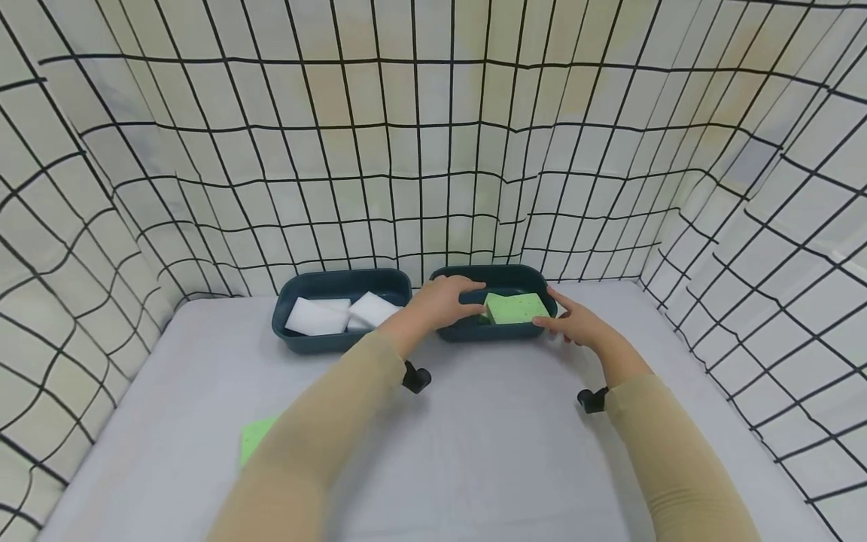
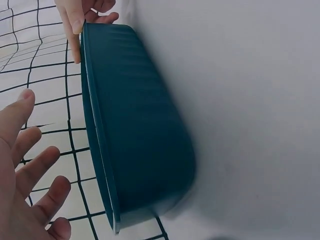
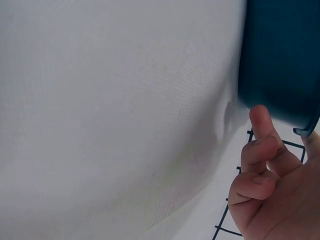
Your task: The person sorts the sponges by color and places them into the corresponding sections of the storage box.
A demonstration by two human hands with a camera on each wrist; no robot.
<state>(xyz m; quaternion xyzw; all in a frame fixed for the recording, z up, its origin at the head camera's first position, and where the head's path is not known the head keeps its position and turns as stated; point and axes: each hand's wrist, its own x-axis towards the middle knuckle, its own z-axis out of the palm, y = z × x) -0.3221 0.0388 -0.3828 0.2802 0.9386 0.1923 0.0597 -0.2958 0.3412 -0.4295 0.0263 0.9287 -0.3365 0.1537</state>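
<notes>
A dark teal bin (image 1: 474,332) stands on the table, to the right of a matching one. Inside it, toward the right end, lie light green sponges (image 1: 518,309). My left hand (image 1: 443,301) is over the bin's left end, fingers spread; in the left wrist view its fingers are apart from the bin wall with nothing between them. My right hand (image 1: 579,324) grips the bin's right end, thumb at the front corner of the rim and index finger along the side. The right wrist view shows its other fingers (image 3: 257,187) bent beneath the rim, beside the bin.
To the left, a second teal bin (image 1: 325,345) contains white sponges (image 1: 317,318). A light green piece (image 1: 254,438) lies on the white tablecloth (image 1: 488,452), partly hidden by my left sleeve. Black wire mesh (image 1: 420,181) with pale cloth behind it encloses the back and sides.
</notes>
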